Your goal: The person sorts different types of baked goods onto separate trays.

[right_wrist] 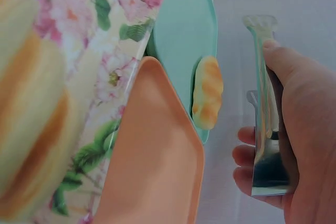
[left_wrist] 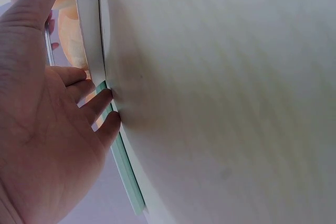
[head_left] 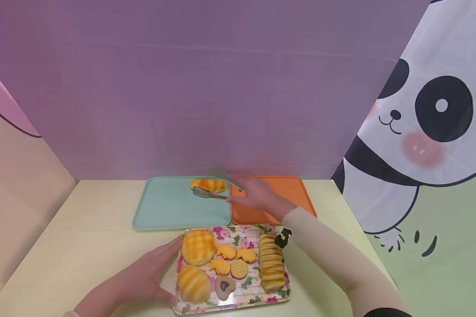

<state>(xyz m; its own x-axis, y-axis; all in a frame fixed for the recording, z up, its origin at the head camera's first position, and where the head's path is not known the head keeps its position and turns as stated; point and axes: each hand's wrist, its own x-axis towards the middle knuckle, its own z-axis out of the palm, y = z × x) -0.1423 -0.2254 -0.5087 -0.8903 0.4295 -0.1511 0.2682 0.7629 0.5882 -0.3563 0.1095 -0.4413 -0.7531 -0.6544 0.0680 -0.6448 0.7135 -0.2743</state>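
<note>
My right hand (head_left: 255, 193) holds metal tongs (right_wrist: 270, 166), arms spread apart, over the far trays. In the head view one tong arm overlaps the oval bread (head_left: 208, 185) at the back right of the mint tray (head_left: 174, 207); in the right wrist view nothing shows between the tips. My left hand (head_left: 144, 273) rests against the left edge of the floral tray (head_left: 242, 304), thumb and fingers spread along it. Two round buns (head_left: 198, 247) lie at that tray's left, with fish-shaped cookies (head_left: 226, 251), a round cookie (head_left: 239, 269) and a heart cookie (head_left: 224, 287) beside them.
An orange tray (head_left: 277, 189) sits right of the mint one, both behind the floral tray. A long ridged bread (head_left: 272, 263) lies at the floral tray's right side. Behind the pale table (head_left: 83, 233) stands a purple wall (head_left: 206, 88).
</note>
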